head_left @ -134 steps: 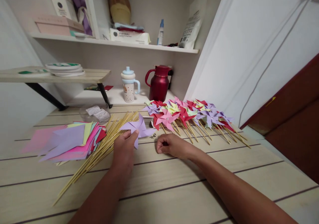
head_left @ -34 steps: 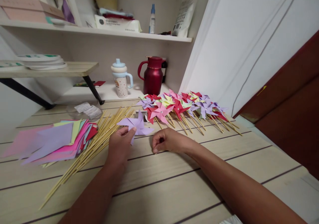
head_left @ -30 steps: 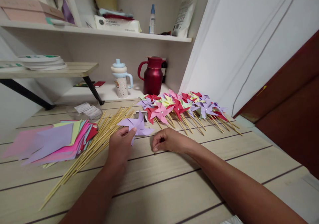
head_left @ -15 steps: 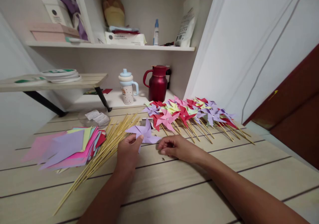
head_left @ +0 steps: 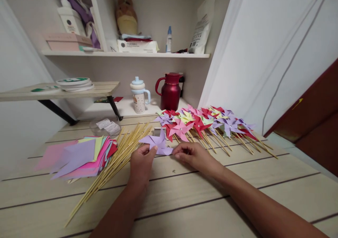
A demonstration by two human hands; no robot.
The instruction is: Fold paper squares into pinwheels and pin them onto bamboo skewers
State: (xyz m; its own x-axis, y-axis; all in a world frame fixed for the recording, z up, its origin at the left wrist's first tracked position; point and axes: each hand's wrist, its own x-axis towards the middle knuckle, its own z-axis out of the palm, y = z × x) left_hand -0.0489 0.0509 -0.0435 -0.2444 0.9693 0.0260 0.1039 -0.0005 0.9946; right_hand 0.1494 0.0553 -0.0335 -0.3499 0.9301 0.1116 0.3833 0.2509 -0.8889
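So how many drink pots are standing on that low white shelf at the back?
2. The dark red jug stands on the right of the shelf, and the spotted cup with the blue lid is just to its left. None seem hidden.

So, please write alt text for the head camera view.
The left hand pinches a purple paper pinwheel on a wooden table; the right hand rests beside it. Bamboo sticks lie left, finished pinwheels right.

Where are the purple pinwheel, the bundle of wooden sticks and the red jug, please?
purple pinwheel (head_left: 157,143): head view, on its folded centre.
bundle of wooden sticks (head_left: 116,160): head view, mid-length of the bundle.
red jug (head_left: 171,93): head view, on its body.
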